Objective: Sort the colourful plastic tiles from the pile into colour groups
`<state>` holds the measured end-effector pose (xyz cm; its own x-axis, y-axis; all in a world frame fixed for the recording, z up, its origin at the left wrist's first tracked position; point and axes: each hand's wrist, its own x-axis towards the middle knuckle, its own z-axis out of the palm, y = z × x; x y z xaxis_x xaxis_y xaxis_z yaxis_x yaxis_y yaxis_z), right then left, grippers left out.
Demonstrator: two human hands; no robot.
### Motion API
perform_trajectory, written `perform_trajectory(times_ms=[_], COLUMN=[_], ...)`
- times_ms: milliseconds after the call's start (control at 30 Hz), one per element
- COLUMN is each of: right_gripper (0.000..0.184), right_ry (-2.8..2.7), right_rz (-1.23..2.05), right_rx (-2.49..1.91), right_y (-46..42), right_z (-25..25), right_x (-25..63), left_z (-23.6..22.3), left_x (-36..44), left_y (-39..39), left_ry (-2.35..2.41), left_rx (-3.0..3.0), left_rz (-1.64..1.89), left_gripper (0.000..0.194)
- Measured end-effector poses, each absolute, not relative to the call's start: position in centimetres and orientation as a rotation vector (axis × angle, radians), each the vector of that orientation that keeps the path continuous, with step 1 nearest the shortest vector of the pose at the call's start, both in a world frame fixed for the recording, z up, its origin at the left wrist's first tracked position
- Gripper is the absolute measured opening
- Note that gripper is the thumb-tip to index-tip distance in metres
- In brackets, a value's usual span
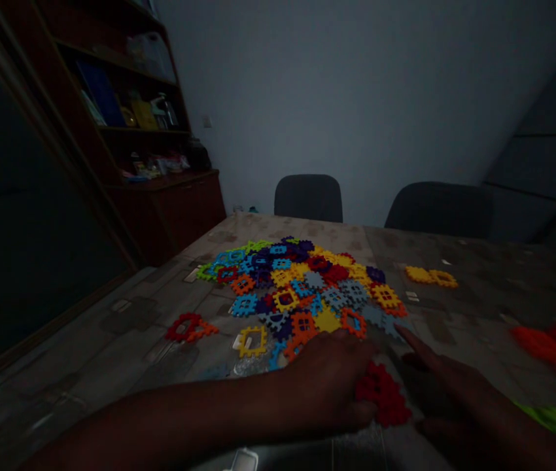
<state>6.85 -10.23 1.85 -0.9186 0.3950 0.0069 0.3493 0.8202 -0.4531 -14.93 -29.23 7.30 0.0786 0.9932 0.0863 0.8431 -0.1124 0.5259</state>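
While the left hand (327, 383) lay curled against the red tiles (383, 396), its grip unclear, the right hand (447, 392) was open, forefinger extended, just beside them, below the multicoloured tile heap (292, 294).

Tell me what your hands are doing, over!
Left grip against red plastic blocks. Right grip beside them, index finger out, holding nothing visible. Multicoloured block pile right ahead of both.
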Motion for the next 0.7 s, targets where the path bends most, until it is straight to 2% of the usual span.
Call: perform_trajectory(times_ms=[133, 200, 333, 433, 533, 700], right_gripper=[0.102, 0.104, 0.108, 0.119, 0.126, 0.126], right_ry=[-2.903, -2.891, -2.883, -2.905, -2.935, -2.942], right_rz=[0.729, 0.685, 0.612, 0.577, 0.538, 0.431], right_rx=[-0.605, -0.570, -0.417, -0.345, -0.302, -0.246], right_y=[-9.9, -10.7, -13.2, -14.4, -14.3, -12.8], right_z=[2.0, 2.1, 1.9, 1.2, 0.4, -0.8], right_x=[7.0, 6.7, 5.6, 4.9, 4.4, 3.8], left_z=[5.8, 5.7, 6.2, 6.1, 5.5, 5.9], left_x=[-13.6, -13.9, -16.2, -18.9, -21.8, -25.6], left_y=[-27.9, -28.3, -30.4, -32.5, -34.4, -35.9], left_ry=[1.820, 1.814, 1.862, 1.925, 2.018, 2.109], left_rx=[2.054, 2.025, 1.969, 1.895, 1.777, 1.696], left_rz=[0.592, 0.639, 0.770, 0.843, 0.933, 1.080], left_gripper=[0.076, 0.081, 0.060, 0.046, 0.042, 0.034])
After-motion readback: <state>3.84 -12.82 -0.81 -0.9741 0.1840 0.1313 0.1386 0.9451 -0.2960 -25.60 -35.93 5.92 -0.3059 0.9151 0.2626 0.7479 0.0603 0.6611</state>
